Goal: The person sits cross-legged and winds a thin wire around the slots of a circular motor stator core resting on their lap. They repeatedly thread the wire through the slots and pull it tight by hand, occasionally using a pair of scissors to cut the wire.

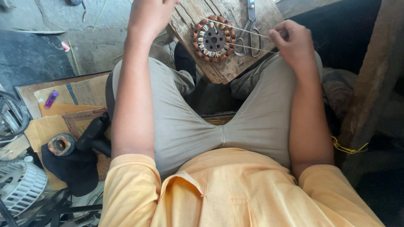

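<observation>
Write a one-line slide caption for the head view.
Seated person's right hand and left hand stretch thin thread over a copper-wound stator on a wooden board beside scissors.

Short-sleeved yellow-orange collared shirt [227, 197], plain grey-beige trousers [189, 117], bare forearms.

Counted: one wound motor stator [213, 39], one pair of scissors [251, 31], one wooden block [198, 17], one purple lighter [51, 99], one white fan impeller [21, 185], two hands.
</observation>
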